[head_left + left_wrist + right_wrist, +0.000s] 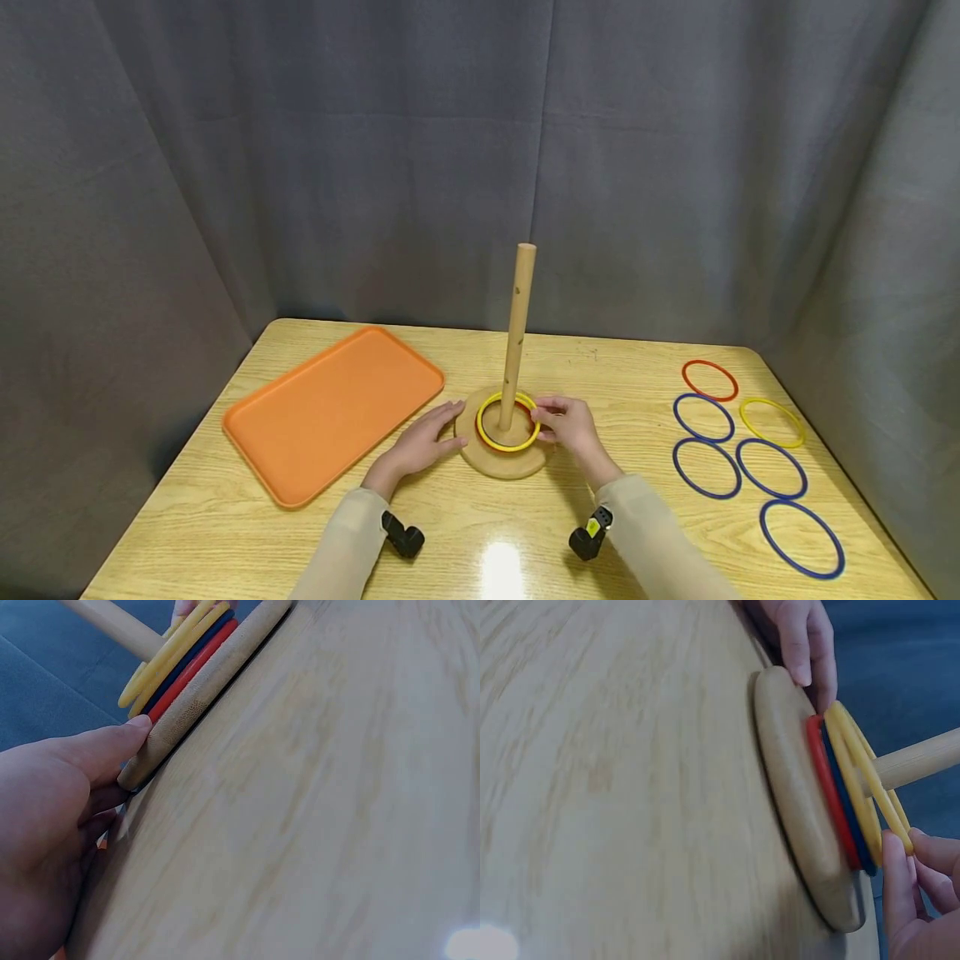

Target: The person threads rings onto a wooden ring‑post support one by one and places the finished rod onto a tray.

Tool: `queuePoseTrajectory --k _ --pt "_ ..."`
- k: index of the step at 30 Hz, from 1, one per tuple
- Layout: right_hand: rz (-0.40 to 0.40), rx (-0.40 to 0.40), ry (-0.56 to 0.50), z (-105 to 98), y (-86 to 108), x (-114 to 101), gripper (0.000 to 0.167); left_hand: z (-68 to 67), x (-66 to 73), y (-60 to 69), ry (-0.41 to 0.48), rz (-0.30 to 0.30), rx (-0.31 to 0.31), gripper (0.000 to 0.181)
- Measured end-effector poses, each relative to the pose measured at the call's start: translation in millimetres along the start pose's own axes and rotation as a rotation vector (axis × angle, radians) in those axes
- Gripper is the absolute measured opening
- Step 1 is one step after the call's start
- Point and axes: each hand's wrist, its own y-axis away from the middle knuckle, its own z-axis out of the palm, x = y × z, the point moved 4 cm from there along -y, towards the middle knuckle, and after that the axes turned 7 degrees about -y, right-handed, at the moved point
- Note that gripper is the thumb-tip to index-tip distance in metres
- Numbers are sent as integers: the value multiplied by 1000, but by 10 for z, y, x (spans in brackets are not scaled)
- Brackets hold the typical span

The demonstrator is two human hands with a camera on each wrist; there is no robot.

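A round wooden base [502, 465] with an upright wooden post [517, 325] stands mid-table. Around the post, a red ring [829, 787], a dark blue ring [847, 806] and a yellow ring [866, 821] lie stacked on the base. Above them, a second yellow ring [889, 806] circles the post, slightly tilted. My right hand [572, 425] pinches its right side between thumb and fingertips. At the base's left edge, my left hand [420, 442] has its fingers extended, and its thumb touches the edge in the left wrist view.
An orange tray [337, 408] lies left of the base. On the right of the table are several loose rings: a red ring [686, 382], a yellow ring [750, 425] and blue rings, among them one near the front [806, 573]. Grey curtains [405, 167] surround the table.
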Motion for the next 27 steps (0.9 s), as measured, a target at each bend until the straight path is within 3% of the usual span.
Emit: queuePoseTrajectory --k 11,27 --pt "-16 76 46 -22 -24 45 23 -8 2 6 6 10 3 66" --pt "28 71 5 -65 -4 74 23 -8 1 15 10 6 8 65"
